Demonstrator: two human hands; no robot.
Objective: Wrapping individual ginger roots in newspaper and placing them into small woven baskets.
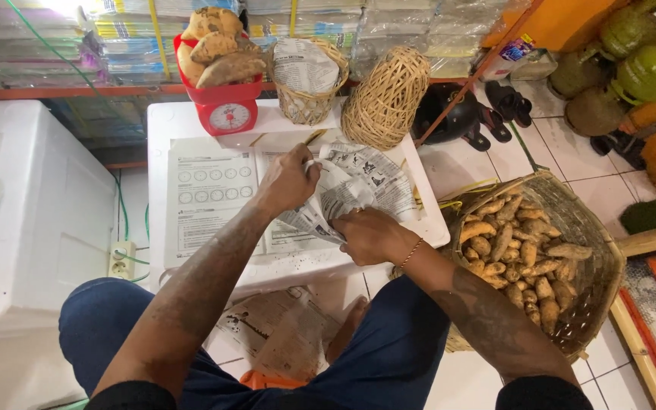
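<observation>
My left hand (288,181) pinches the upper edge of a crumpled sheet of newspaper (351,190) over a white foam box (191,121). My right hand (370,235) grips the lower part of the same sheet, which is folded into a bundle; what is inside is hidden. Flat printed paper sheets (210,193) lie on the box lid beside the hands. A red kitchen scale (225,106) piled with sweet potatoes (218,49) stands at the back of the box.
A large woven basket (601,266) full of sweet potatoes sits on the tiled floor at right. Two small wicker baskets (385,95) stand behind the hands, one lined with newspaper. Another white box (39,212) is at left. Green gas cylinders (647,68) stand far right. Newspaper lies on the floor between my knees.
</observation>
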